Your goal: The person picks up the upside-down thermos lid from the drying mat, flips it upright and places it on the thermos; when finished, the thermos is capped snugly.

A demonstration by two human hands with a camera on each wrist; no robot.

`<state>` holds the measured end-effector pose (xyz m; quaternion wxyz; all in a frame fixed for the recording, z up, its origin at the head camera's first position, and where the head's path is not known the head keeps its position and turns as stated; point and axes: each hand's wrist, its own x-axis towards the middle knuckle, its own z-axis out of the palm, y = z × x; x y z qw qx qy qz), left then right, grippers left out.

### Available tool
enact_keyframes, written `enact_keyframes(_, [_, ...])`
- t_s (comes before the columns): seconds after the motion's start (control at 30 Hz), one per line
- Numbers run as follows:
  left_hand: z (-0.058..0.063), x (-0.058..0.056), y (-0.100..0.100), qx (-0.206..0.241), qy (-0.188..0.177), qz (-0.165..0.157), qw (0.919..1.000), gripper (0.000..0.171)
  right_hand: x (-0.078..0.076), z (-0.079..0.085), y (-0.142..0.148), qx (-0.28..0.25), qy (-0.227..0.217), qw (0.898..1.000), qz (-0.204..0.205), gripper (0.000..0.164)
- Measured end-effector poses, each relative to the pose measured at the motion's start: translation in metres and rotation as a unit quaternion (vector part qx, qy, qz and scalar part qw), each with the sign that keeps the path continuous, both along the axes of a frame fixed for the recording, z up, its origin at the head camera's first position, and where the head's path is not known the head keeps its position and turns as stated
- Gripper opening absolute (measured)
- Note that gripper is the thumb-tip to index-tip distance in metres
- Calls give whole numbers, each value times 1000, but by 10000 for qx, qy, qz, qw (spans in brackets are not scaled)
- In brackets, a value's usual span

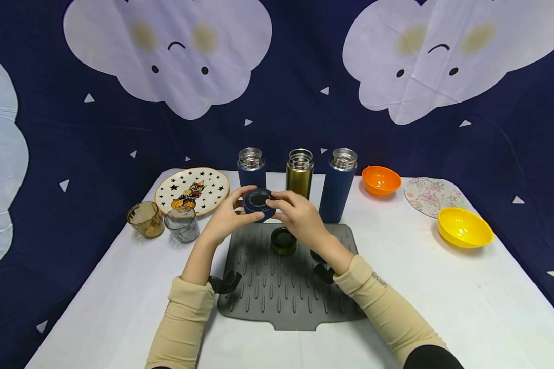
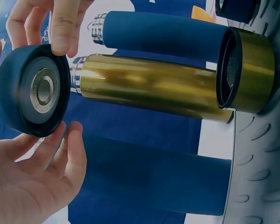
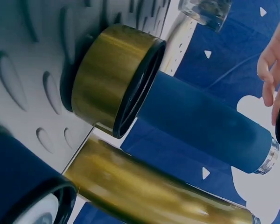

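Observation:
A dark blue bottle lid (image 1: 258, 201) is held between both hands above the grey mat, its ringed underside turned to the left wrist camera. My left hand (image 1: 226, 218) grips it from the left with thumb and fingers. From the right, my right hand (image 1: 302, 218) pinches its edge; the left wrist view shows a thumb on the rim. Below on the mat lies a gold lid (image 1: 283, 242), its dark open side up. Another blue lid (image 3: 25, 182) sits near it, mostly hidden by the right wrist in the head view.
Behind the mat (image 1: 277, 292) stand a blue bottle (image 1: 251, 171), a gold bottle (image 1: 299, 177) and a taller blue bottle (image 1: 337, 192), all uncapped. At left are a patterned plate (image 1: 171, 187) and two glasses; at right, an orange bowl (image 1: 381, 180), a yellow bowl (image 1: 463, 228) and a floral mat (image 1: 427, 197).

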<state>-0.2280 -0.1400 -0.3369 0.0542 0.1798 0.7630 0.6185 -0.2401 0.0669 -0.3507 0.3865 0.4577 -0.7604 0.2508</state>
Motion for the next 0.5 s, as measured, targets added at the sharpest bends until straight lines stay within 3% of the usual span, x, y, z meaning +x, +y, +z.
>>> enact_keyframes(0.13, [0, 0, 2, 39, 32, 33, 10000, 72, 0, 0, -1, 132, 310, 9993, -148, 37])
enact_keyframes(0.23, [0, -1, 2, -57, 107, 168, 9998, 70, 1, 1, -3, 200, 161, 9994, -225, 40])
enact_keyframes(0.3, [1, -2, 1, -214, 246, 387, 9987, 69, 0, 2, -5, 162, -308, 9991, -228, 47])
enact_keyframes(0.37, [4, -3, -2, -346, 448, 695, 9960, 69, -1, 3, -9, 12, -1082, 9940, -169, 58])
enact_keyframes(0.43, [12, -5, -6, -343, 708, 1071, 9911, 69, -5, 4, -14, -293, -1969, 9800, -72, 69])
enact_keyframes(0.5, [22, -10, -8, -173, 971, 1428, 9848, 68, -10, 4, -20, -707, -2765, 9584, 97, 79])
